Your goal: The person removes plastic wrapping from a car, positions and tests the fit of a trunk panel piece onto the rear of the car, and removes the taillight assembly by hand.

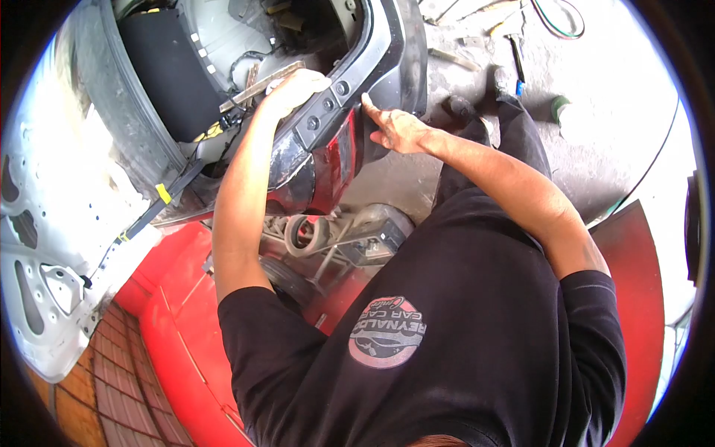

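Observation:
My left hand (pixel 298 88) rests at the edge of the car's rear opening, its fingers curled down near a dark strip with round fasteners (pixel 319 112). What lies under those fingers is hidden. On the other side of the strip, my right hand (pixel 402 131) has its index finger stretched out, its tip touching the black bumper-like panel (pixel 387 86). The right thumb stands apart and the other fingers are partly bent. Just below the strip sits a red lamp (pixel 339 155) on the corner of the car body.
A pale panel with cut-outs (pixel 45 276) stands at the left. Red sheet panels (pixel 194 335) lie below the car, near a wheeled metal frame (pixel 328 249). A hammer (pixel 517 59) and a green hose (pixel 555 26) lie on the concrete floor (pixel 596 149).

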Available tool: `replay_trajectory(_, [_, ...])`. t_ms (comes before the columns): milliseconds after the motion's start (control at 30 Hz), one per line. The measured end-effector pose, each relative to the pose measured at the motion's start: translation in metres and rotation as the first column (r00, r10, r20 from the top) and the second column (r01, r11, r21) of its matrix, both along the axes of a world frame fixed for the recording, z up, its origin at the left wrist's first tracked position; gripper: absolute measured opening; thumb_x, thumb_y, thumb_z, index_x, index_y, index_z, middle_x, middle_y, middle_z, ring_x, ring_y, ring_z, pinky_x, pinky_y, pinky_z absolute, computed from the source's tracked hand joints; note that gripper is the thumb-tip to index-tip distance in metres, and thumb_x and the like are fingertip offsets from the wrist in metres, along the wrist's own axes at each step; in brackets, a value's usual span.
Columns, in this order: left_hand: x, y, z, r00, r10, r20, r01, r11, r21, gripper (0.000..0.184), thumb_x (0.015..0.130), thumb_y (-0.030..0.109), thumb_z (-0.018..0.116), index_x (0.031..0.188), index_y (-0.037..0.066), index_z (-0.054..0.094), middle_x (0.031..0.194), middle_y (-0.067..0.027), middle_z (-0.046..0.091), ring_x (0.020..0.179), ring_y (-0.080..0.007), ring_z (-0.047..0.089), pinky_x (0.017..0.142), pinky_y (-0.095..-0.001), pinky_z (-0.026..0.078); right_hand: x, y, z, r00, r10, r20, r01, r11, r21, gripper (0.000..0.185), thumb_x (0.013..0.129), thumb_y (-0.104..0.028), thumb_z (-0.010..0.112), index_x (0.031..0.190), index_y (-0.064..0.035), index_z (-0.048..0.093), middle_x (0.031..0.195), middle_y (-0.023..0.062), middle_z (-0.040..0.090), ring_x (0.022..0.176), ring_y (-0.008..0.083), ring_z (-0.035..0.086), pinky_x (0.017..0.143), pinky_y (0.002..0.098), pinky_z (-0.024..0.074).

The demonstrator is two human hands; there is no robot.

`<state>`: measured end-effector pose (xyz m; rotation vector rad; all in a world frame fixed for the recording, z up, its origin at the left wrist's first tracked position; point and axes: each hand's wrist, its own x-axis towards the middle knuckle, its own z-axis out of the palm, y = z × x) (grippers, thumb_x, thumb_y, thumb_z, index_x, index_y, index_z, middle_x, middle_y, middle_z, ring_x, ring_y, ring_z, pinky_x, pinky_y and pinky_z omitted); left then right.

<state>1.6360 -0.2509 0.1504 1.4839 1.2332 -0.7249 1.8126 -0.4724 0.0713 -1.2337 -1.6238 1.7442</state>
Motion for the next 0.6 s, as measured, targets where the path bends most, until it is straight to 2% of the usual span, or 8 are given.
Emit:
replay_trajectory(100, [0.0049, 0.0001, 0.005, 0.998, -0.034, -0.047, 0.033, 0.999, -0.024, 0.027, 0.101, 0.021, 0.059, 0.108, 0.0, 0.074, 0.102, -0.0037, 0.072, 0.094, -0.0138, 0.064, 0.088, -0.0311, 0.052, -0.0012, 0.0001, -0.0004, 1.0, 0.018, -0.009, -0.018, 1.0, -0.018, 0.089, 0.098, -0.024, 0.063, 0.16, 0.008, 0.007, 0.115, 0.0319, 0.068, 0.113, 0.0463, 0.065, 0.097, 0.0507, 0.05])
replay_trajectory(300, [0.0033, 0.0019, 0.0032, 0.999, -0.003, -0.047, 0.0, 0.998, -0.062, 0.027, 0.101, 0.021, 0.059, 0.107, -0.001, 0.074, 0.101, -0.0035, 0.072, 0.093, -0.0132, 0.064, 0.087, -0.0312, 0.052, 0.0005, 0.0007, 0.0024, 0.999, 0.044, -0.03, -0.045, 0.998, -0.038, 0.092, 0.099, -0.025, 0.062, 0.16, 0.0082, 0.002, 0.117, 0.033, 0.067, 0.115, 0.0465, 0.064, 0.098, 0.051, 0.0491])
replay_trajectory(600, [0.0092, -0.0008, 0.0079, 0.998, -0.039, -0.059, 0.038, 0.999, -0.015, 0.029, 0.1, 0.023, 0.059, 0.107, -0.002, 0.074, 0.099, -0.0044, 0.072, 0.092, -0.0137, 0.064, 0.087, -0.0317, 0.051, 0.0044, -0.0005, -0.0028, 0.997, 0.047, -0.064, -0.049, 0.998, -0.027, 0.092, 0.098, -0.023, 0.062, 0.161, 0.0069, 0.001, 0.117, 0.0332, 0.066, 0.116, 0.0468, 0.063, 0.099, 0.0513, 0.0482])
